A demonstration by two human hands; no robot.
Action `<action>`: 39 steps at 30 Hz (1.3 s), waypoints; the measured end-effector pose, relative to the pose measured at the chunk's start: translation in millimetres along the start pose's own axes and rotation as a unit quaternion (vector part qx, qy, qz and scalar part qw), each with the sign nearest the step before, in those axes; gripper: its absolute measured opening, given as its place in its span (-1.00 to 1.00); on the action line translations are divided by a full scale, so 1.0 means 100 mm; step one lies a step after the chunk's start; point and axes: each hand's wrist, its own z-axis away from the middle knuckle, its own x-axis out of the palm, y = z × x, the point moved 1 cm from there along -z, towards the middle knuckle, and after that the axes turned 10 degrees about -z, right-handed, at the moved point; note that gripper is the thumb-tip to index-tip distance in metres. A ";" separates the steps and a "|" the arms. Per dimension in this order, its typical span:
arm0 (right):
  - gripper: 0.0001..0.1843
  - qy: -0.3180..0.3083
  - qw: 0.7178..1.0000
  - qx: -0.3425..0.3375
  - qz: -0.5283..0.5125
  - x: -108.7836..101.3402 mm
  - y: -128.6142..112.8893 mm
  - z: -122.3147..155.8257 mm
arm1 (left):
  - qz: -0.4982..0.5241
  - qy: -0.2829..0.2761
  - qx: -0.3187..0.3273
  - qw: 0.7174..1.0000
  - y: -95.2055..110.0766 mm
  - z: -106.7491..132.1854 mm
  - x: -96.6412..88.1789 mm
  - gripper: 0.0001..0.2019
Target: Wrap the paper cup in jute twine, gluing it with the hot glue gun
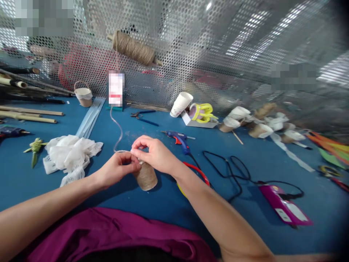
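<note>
A cup wrapped in brown twine point(147, 177) tilts over the table at the middle, its lower end towards me. My left hand point(120, 166) is closed at the cup's upper left edge, fingertips curled against it. Above it my right hand point(152, 153) pinches the twine point(121, 150) at the cup's upper end. That strand runs left and then up the table towards a phone, below the big twine spool point(133, 49) on the mesh. My fingers hide the cup's upper end.
Right of my hands lie a blue glue gun point(178, 139), a black cable point(231, 171) and a purple power strip point(285, 205). White lace point(72, 154) lies left. Behind stand a small basket point(83, 96), paper cups point(181, 103), pliers point(144, 116) and yellow-handled scissors point(204, 112).
</note>
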 end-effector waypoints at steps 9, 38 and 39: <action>-0.75 0.185 0.958 0.188 0.116 -0.88 1.00 0.25 | 0.032 0.087 0.006 0.996 -0.04 -0.03 -0.02 -0.81; -0.73 0.130 0.984 0.106 0.055 -0.19 0.13 1.03 | -0.025 0.076 0.060 0.995 -0.16 -0.08 -0.05 -0.83; -0.76 0.130 0.985 0.100 0.056 -0.19 0.12 1.03 | -0.025 0.076 0.058 0.995 -0.16 -0.08 -0.05 -0.83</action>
